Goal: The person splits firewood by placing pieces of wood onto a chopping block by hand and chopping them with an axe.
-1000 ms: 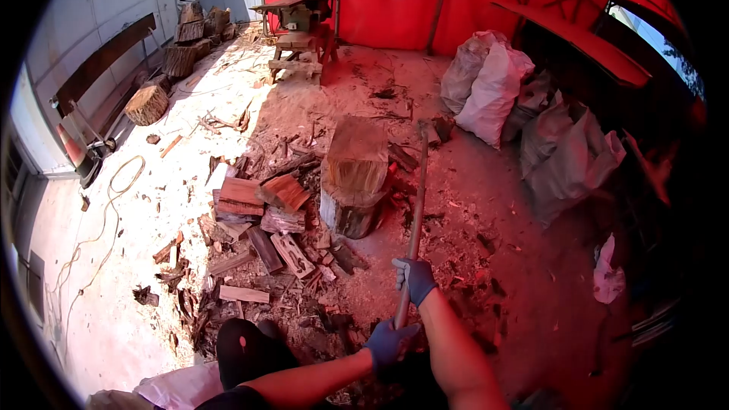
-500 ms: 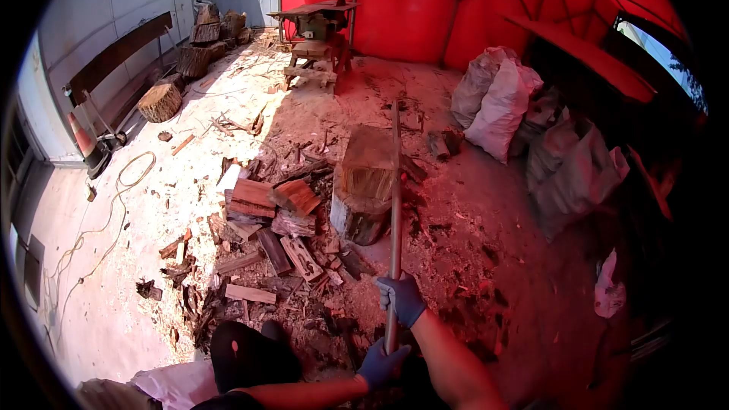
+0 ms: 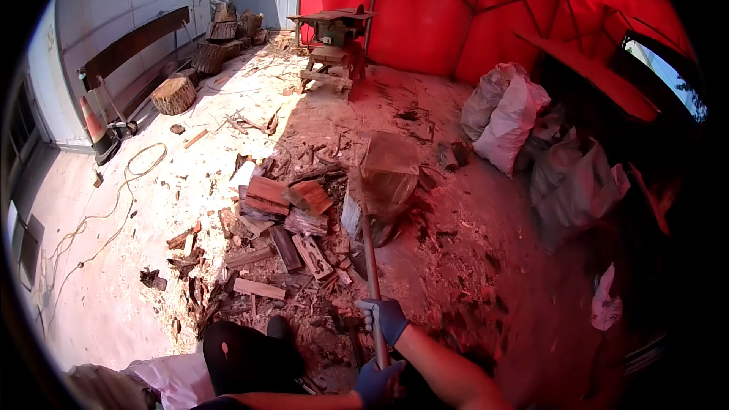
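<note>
Both gloved hands grip one long pole-like handle (image 3: 371, 269). My left hand (image 3: 377, 382) is closed round its near end. Farther up the shaft, my right hand (image 3: 385, 320) is wrapped round it too. The handle points away from me, and its far part overlaps the chopping stump (image 3: 352, 211). Any tool head there is too blurred to make out. A squarish wood block (image 3: 389, 167) rests on top of the stump. Split firewood pieces (image 3: 267, 196) lie heaped just left of the stump.
Wood chips and bark litter the floor around my dark-trousered leg (image 3: 244, 357). Full sacks (image 3: 504, 118) stand at the right. At the back is a saw table (image 3: 332, 30). A cable (image 3: 129, 182), a traffic cone (image 3: 94, 123) and a round log (image 3: 174, 96) are at the left.
The handle's far end has swung left and lower, from beside the wood block to across the stump. Both hands stay on it. The whole view has shifted slightly.
</note>
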A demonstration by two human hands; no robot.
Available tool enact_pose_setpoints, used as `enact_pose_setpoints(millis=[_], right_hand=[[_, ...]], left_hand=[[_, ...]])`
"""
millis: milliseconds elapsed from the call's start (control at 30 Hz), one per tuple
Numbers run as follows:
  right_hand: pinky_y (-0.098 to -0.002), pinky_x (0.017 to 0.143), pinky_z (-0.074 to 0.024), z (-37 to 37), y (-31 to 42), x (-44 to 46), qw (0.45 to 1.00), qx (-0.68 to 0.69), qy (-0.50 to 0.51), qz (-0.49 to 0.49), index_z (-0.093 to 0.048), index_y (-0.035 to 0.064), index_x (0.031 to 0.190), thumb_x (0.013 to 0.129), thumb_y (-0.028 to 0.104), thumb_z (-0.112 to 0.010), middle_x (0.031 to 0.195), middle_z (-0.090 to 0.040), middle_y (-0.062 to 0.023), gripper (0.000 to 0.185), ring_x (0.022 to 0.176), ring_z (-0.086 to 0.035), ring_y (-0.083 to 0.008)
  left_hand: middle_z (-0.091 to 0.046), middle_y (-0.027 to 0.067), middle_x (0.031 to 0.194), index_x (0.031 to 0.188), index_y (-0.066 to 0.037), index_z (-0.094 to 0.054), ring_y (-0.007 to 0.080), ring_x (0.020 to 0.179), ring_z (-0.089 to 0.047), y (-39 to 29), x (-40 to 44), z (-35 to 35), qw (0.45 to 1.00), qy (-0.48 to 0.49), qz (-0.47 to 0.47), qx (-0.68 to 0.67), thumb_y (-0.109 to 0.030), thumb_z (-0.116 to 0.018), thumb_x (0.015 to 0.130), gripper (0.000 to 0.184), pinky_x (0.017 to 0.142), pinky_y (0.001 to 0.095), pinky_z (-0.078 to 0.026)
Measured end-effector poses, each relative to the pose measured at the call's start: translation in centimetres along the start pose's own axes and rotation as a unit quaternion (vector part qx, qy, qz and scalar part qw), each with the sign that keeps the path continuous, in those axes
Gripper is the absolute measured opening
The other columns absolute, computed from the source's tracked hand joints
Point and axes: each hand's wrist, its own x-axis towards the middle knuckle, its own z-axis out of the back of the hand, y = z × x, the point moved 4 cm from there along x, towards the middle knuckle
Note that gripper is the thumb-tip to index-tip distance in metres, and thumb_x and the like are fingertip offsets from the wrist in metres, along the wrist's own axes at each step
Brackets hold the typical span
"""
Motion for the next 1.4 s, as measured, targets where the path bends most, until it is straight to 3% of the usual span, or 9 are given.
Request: enact_pose_setpoints(millis=[267,533,667,933,1000,1033,1100,1267,1400], right_hand=[[-0.0299,0.043,-0.0433,-0.5,-0.9,-3.4,0.999,0.007,0.028,0.020,-0.054,0.0087,0.088,0.085,0.016,-0.072,0.064,-0.050,0.0007,0.020,0.049,-0.048,-0.0112],[-0.0308,0.042,-0.0429,-2.2,4.3,-0.6,0.992,0.034,0.026,0.117,-0.050,0.0109,0.085,0.088,0.016,-0.069,0.063,-0.049,0.0001,0.020,0.048,-0.049,-0.0120],[-0.0304,0.042,-0.0424,-2.9,6.3,2.6,0.988,0.012,-0.027,0.150,-0.050,0.0110,0.086,0.089,0.016,-0.068,0.062,-0.048,0.0011,0.019,0.048,-0.048,-0.0116],[-0.0311,0.036,-0.0355,-4.0,4.5,5.6,0.986,0.062,-0.037,0.148,-0.050,0.0123,0.078,0.086,0.024,-0.074,0.054,-0.044,0.0011,0.029,0.038,-0.041,-0.0126],[-0.0292,0.039,-0.0372,-5.0,8.0,0.0,0.978,0.064,0.008,0.197,-0.049,0.0146,0.082,0.088,0.025,-0.073,0.056,-0.045,0.0017,0.027,0.040,-0.042,-0.0121],[-0.0290,0.039,-0.0366,-5.4,11.1,-2.4,0.963,0.046,0.015,0.267,-0.048,0.0144,0.081,0.088,0.026,-0.073,0.056,-0.044,0.0009,0.028,0.039,-0.041,-0.0126],[-0.0298,0.040,-0.0376,-6.5,19.1,-8.1,0.925,0.014,0.006,0.380,-0.050,0.0133,0.083,0.088,0.025,-0.072,0.056,-0.045,0.0001,0.025,0.041,-0.043,-0.0133],[-0.0318,0.043,-0.0401,-11.7,42.8,-28.1,0.719,-0.074,-0.012,0.691,-0.054,0.0103,0.090,0.089,0.024,-0.069,0.058,-0.049,-0.0021,0.020,0.044,-0.046,-0.0152],[-0.0334,0.045,-0.0421,-11.4,42.5,-21.9,0.734,-0.125,-0.079,0.662,-0.058,0.0079,0.095,0.089,0.023,-0.067,0.059,-0.051,-0.0039,0.018,0.047,-0.049,-0.0166]], left_hand=[[-0.047,0.0044,0.052,0.094,-0.011,-0.045,0.0194,0.035,-0.048,1.7,-1.3,0.9,0.999,-0.011,-0.003,0.043,-0.015,-0.067,0.091,0.023,0.041,0.0378,-0.053],[-0.055,0.0026,0.063,0.094,-0.007,-0.060,0.0139,0.051,-0.052,-3.5,3.2,3.3,0.962,-0.007,-0.185,0.203,-0.018,-0.069,0.089,0.015,0.046,0.0304,-0.042],[-0.058,0.0036,0.065,0.089,-0.006,-0.063,0.0136,0.057,-0.055,-5.6,7.0,5.3,0.992,-0.019,-0.033,0.124,-0.011,-0.072,0.079,0.014,0.050,0.0293,-0.042],[-0.066,0.0091,0.084,0.101,-0.002,-0.061,0.0163,0.074,-0.062,-5.4,8.6,9.9,0.872,-0.157,-0.229,0.403,-0.019,-0.069,0.084,0.026,0.069,0.0336,-0.050],[-0.066,0.0117,0.088,0.107,-0.003,-0.060,0.0173,0.078,-0.064,-6.0,9.1,7.9,0.880,-0.110,-0.259,0.382,-0.022,-0.067,0.086,0.029,0.072,0.0341,-0.051],[-0.068,0.0186,0.093,0.106,-0.003,-0.058,0.0349,0.091,-0.068,-8.7,8.3,4.9,0.866,-0.108,-0.291,0.392,-0.029,-0.065,0.089,0.032,0.075,0.0428,-0.051],[-0.068,0.0182,0.090,0.103,-0.004,-0.060,0.0337,0.087,-0.068,-17.4,7.2,-3.7,0.826,-0.038,-0.377,0.418,-0.027,-0.065,0.086,0.029,0.074,0.0414,-0.051],[-0.068,0.0173,0.083,0.093,-0.004,-0.066,0.0309,0.077,-0.066,-45.8,-8.3,-31.9,0.599,0.181,-0.676,0.389,-0.022,-0.063,0.080,0.022,0.072,0.0381,-0.052],[-0.068,0.0166,0.082,0.094,-0.004,-0.067,0.0280,0.076,-0.066,-45.5,-8.1,-28.7,0.565,0.167,-0.728,0.350,-0.024,-0.064,0.080,0.024,0.072,0.0378,-0.052]])
